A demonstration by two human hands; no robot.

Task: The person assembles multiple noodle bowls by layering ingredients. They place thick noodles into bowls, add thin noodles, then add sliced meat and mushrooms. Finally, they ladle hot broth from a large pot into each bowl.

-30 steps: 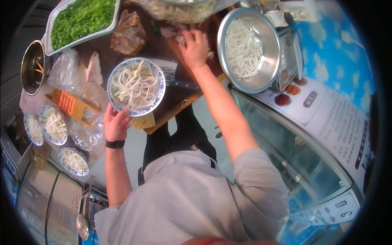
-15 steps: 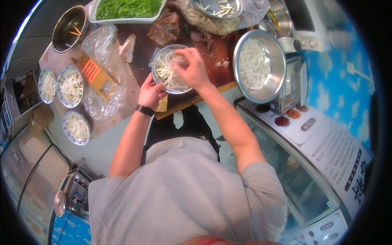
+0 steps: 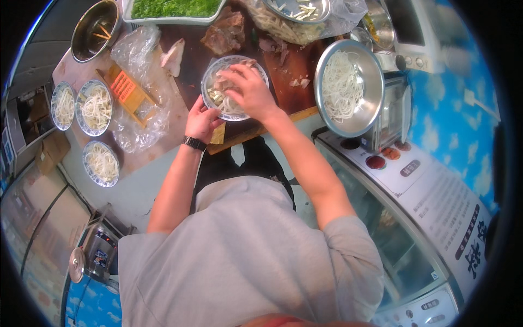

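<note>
A white bowl with a blue-patterned rim (image 3: 261, 73) is in front of me at the board's near edge. It holds white noodles (image 3: 233, 108) and pale cut sticks. My left hand (image 3: 201, 124), with a dark watch on its wrist, grips the bowl's lower left rim. Inside the bowl, the curled fingers of my right hand (image 3: 249, 90) are on thin, brownish meat slices (image 3: 222, 83) over the noodles. Part of the meat is hidden beneath those fingers. Behind the bowl lies a large chunk of cooked meat (image 3: 224, 32) on the dark cutting board (image 3: 190, 60).
Three noodle bowls (image 3: 101, 163) stand at the left, near a wooden grater (image 3: 128, 92) and plastic bag (image 3: 136, 49). A metal basin of noodles (image 3: 376, 98) is on the right. Behind are a tub of chopped greens (image 3: 174, 8), a dark pot (image 3: 81, 41) and a dish of pale sticks (image 3: 299, 10).
My right hand has lowered into the bowl and its fingers have spread over the noodles. Meat slices now show at the bowl's left and far side. My left hand keeps the rim.
</note>
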